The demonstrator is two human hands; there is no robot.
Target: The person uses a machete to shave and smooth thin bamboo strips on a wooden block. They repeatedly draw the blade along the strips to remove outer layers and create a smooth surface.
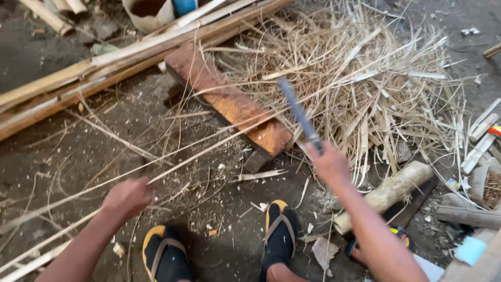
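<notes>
Motion blurs both hands. The right hand (327,163) is clenched on a knife (299,116) whose blade points up and away. The left hand (127,197) pinches a long bamboo strip (219,143) that runs away from it, up-right over the wooden block (229,102).

Thin pale bamboo strip (209,149) slanted across wooden block; dark flat blade (298,112) raised, tip pointing up-left.

Single head-worn camera, aimed steeply downward and forward from standing height. It frames the dirt ground (78,156) at close range, feet at bottom edge.
</notes>
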